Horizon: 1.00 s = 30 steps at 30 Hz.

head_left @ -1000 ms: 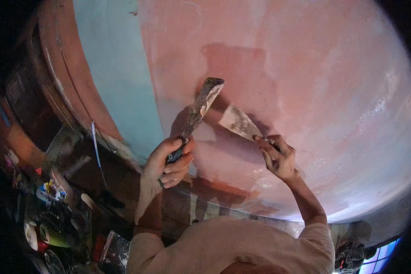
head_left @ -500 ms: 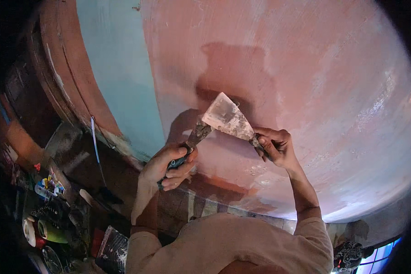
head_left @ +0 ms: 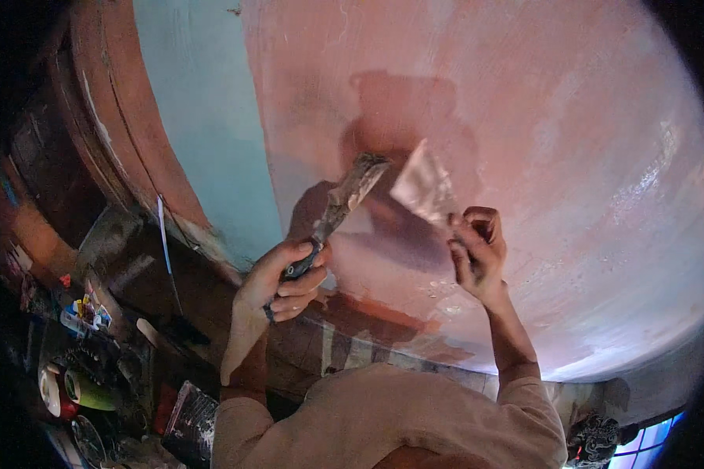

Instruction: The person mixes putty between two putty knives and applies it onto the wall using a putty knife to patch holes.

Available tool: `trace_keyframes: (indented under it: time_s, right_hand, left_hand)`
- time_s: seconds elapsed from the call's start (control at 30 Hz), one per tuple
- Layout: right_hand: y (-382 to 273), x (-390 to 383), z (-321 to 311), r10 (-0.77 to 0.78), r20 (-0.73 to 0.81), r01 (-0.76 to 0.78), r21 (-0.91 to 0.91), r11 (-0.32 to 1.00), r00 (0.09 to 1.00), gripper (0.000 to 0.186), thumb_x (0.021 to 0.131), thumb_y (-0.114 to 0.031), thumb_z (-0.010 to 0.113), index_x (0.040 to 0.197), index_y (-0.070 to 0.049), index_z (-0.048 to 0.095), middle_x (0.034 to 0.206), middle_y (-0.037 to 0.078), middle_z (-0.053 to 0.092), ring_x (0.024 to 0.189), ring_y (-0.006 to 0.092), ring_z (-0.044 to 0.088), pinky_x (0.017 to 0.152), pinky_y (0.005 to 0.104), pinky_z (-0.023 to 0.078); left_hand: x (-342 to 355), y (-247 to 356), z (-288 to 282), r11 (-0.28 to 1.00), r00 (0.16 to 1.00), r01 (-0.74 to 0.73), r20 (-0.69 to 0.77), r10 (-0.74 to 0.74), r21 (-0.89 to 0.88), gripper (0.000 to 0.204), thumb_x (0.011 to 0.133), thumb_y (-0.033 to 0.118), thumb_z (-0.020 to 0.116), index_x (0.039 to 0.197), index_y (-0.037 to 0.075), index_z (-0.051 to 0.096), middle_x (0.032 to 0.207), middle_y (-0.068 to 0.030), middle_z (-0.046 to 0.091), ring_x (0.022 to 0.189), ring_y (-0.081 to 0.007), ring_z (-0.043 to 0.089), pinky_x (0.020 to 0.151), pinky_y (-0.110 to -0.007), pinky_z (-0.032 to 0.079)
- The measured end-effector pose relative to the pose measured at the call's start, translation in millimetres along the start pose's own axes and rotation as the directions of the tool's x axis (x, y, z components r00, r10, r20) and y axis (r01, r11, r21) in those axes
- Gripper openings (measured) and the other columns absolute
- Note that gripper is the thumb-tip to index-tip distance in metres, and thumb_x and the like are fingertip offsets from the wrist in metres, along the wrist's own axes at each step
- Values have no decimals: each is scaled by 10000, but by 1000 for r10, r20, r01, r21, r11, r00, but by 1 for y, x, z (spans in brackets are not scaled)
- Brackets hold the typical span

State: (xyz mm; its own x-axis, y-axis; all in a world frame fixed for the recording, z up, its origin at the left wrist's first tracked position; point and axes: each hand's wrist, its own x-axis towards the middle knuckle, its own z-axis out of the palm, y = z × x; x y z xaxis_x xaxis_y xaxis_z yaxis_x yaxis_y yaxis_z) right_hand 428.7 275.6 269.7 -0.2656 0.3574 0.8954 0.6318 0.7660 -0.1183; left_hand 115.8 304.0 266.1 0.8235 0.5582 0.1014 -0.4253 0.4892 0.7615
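Largest item: pink-painted, patchy plaster wall (head_left: 524, 117), filling most of the view. Next: pale blue-green painted vertical band (head_left: 199, 117) along its left part. Both hands are raised in front of the wall. Left hand (head_left: 289, 280): fingers closed around the dark handle of a long, residue-caked metal scraper (head_left: 346, 199), blade angled up and right. Right hand (head_left: 479, 254): partly curled, thumb and fingers pinching the narrow base of a broad, pale, smeared trapezoidal putty knife (head_left: 424, 187); its handle is mostly hidden. Knife blade blurred, just beside the scraper's tip, a narrow gap between.
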Motion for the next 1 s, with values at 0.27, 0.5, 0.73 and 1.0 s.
trace_keyframes:
  time_s: [0.27,0.5,0.73,1.0]
  right_hand:
    - [-4,-8,28,10,90,9,-212,977,996,517,731,-35,693,1203,-238,630,948,93,582,702,192,589,538,301,495]
    - [5,-47,-9,-5,199,31,-127,991,980,357,815,29,581,1151,-81,633,969,118,639,654,190,592,591,295,496]
    - [-7,22,-94,420,555,-369,-208,906,718,191,841,32,567,1007,-1,656,955,130,685,643,112,547,587,260,455]
    - [14,48,-66,13,720,14,-32,999,693,260,761,-75,716,1020,-85,711,827,102,702,694,213,666,609,349,528]
  left_hand:
    - [-3,-2,4,1000,1000,-13,26,12,25,253,987,309,377,890,80,423,448,39,364,254,-50,319,209,-205,282]
    - [-20,11,11,953,989,-72,-105,108,295,268,988,319,406,890,73,448,499,36,396,291,-62,343,260,-221,311]
    - [-22,44,-1,506,930,359,-254,-266,784,242,1000,247,396,906,34,461,544,27,422,400,-54,400,344,-225,334]
    - [3,57,-14,316,825,462,-271,-496,829,280,989,254,423,894,2,499,548,24,412,369,-67,394,331,-227,337]
